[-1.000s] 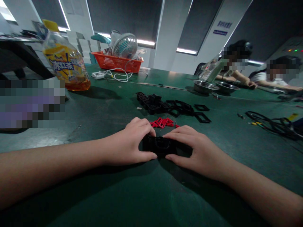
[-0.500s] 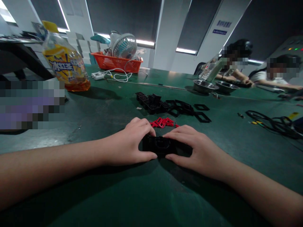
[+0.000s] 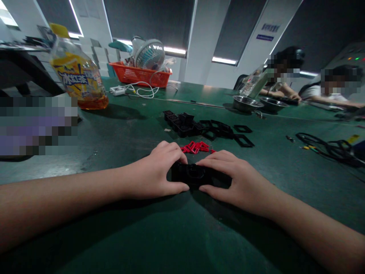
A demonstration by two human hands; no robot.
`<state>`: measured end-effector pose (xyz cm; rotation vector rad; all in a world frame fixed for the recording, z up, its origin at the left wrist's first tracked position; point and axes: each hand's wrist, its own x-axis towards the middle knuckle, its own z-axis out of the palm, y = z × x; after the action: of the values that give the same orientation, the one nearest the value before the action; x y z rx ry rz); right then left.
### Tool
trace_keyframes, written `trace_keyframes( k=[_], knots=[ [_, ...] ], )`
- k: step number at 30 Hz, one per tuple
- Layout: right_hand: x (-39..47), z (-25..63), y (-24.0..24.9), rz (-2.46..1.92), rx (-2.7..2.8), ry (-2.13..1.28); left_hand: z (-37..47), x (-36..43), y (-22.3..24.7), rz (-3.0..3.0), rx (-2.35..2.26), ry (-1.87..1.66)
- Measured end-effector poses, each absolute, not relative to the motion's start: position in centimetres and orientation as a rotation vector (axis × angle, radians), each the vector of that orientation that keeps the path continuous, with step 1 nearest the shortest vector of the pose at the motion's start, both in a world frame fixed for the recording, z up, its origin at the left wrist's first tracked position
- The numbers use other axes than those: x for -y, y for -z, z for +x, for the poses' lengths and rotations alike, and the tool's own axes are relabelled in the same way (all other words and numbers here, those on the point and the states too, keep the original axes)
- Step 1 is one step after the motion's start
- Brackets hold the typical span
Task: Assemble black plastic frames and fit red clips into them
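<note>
A black plastic part (image 3: 195, 174) with a raised rim in its middle rests on the green table (image 3: 137, 236). My left hand (image 3: 162, 171) grips its left side, thumb at the near edge and fingers over the far edge. From the other side my right hand (image 3: 232, 179) holds the same part in the same way. Shadow and my fingers hide both ends of it. Just beyond the fingertips lies a small pile of red plastic frames (image 3: 195, 147). Farther back are black square housings (image 3: 182, 123) and several flat black frames (image 3: 243, 140).
A tea bottle (image 3: 76, 76) stands at the left. Behind are an orange basket (image 3: 139, 74) with a fan (image 3: 151, 55) and a white cable (image 3: 146, 91). Metal bowls (image 3: 247, 103) and black cables (image 3: 325, 146) lie to the right. Two people sit at the far right.
Both hands stay on the black part in the same grip. The view has shifted very slightly; nothing on the table has visibly moved.
</note>
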<state>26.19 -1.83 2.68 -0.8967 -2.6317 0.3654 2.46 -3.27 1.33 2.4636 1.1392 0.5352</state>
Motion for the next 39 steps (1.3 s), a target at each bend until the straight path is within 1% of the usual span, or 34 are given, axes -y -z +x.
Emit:
trace_keyframes(
  k=[39],
  knots=[
    [1.93, 26.23, -2.89, -0.923, 2.637, -0.397, 2.47, 3.42, -1.44, 2.479, -1.146, -0.524]
  ],
)
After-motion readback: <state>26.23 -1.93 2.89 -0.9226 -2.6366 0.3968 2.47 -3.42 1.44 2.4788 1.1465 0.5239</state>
